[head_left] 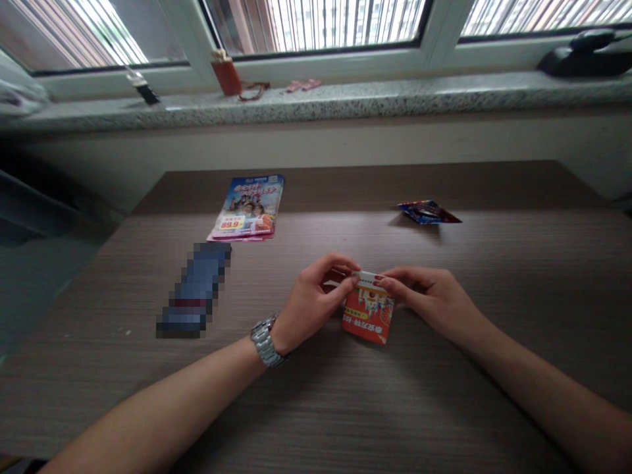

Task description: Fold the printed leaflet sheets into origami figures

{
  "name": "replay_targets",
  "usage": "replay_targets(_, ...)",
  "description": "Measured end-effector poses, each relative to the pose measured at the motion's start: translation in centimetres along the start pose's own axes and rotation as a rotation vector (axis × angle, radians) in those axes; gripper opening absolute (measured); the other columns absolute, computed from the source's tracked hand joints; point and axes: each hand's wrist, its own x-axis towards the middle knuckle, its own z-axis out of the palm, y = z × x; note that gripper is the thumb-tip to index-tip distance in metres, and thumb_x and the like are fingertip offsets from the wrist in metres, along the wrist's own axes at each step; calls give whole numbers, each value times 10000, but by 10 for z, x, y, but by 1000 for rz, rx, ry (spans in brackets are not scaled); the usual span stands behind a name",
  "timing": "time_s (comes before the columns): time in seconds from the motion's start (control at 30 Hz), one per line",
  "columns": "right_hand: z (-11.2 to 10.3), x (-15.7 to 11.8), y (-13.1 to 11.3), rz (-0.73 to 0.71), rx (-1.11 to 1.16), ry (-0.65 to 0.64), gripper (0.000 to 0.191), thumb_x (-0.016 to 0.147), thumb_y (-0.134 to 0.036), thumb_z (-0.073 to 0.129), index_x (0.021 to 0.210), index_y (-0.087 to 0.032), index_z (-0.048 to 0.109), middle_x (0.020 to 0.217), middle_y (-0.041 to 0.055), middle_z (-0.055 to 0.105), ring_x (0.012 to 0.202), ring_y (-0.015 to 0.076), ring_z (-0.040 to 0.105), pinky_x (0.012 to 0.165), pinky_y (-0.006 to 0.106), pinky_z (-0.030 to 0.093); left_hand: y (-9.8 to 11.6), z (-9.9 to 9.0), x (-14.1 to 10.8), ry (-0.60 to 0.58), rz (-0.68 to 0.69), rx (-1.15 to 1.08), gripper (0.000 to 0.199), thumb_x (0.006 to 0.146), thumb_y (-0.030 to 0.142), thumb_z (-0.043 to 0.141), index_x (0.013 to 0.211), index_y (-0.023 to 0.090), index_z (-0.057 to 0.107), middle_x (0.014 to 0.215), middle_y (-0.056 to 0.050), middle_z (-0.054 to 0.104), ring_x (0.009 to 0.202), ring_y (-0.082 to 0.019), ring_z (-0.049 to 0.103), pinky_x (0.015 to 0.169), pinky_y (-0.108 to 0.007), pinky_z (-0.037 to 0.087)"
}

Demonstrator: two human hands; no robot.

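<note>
Near the center of the frame, slightly right of the middle, a red and orange leaflet (pixel 368 315) hangs between the person's two hands, above the worktop (pixel 306 408). The left hand (pixel 320 297) pinches its upper left corner between thumb and fingers, and the right hand (pixel 430 295) pinches the upper right corner in the same way, so the fingertips of both sit close together along the pale top edge. The leaflet's printed face carries a castle picture and large white characters. A silver watch (pixel 268 341) circles the left wrist. Left of center in the frame, a stack of leaflets (pixel 249 209) lies flat with a blue and pink cover on top, showing the price 89.9. Just below it, toward the lower left, lies a dark oblong thing (pixel 196 289) blurred into blocks, too unclear to identify. Right of center, above the right hand, a folded paper (pixel 428 212) in blue and red stands at an angle on the worktop, well apart from the stack. Along the top of the frame, a speckled windowsill (pixel 370 99) bears a reddish-brown container (pixel 226 74) at upper left and a black object (pixel 585 58) at upper right.
</note>
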Motion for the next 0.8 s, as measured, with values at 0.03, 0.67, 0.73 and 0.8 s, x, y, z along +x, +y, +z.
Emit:
replay_targets(0.03,0,0,0,1,-16,6,317,905,-472,650,978,-198,793,872,47,799,732,204,731,635,292,600,0,0,0,-4,-3,-9,173,932,309,667,1039,178,631,1019,-45,695,907,-143,697,762,-231,601)
replay_targets(0.67,-1,-5,0,-73,-186,36,268,948,-432,610,958,-219,772,866,19,793,752,191,728,634,266,543,3,1,0,8,-96,51,256,918,394,677,941,140,695,912,-51,734,823,-147,684,723,-224,541)
replay_targets(0.73,0,-5,-1,-68,-180,35,267,949,-428,609,957,-217,772,854,16,791,746,188,728,626,260,544,4,2,0,19,-95,51,241,918,378,679,932,138,696,898,-47,731,810,-140,677,725,-220,538)
replay_targets(0.8,0,-5,-2,-58,-178,32,265,951,-425,608,968,-218,773,858,12,791,750,184,728,633,254,545,5,2,0,30,-94,52,228,921,364,676,929,138,697,887,-41,728,799,-132,672,722,-213,536)
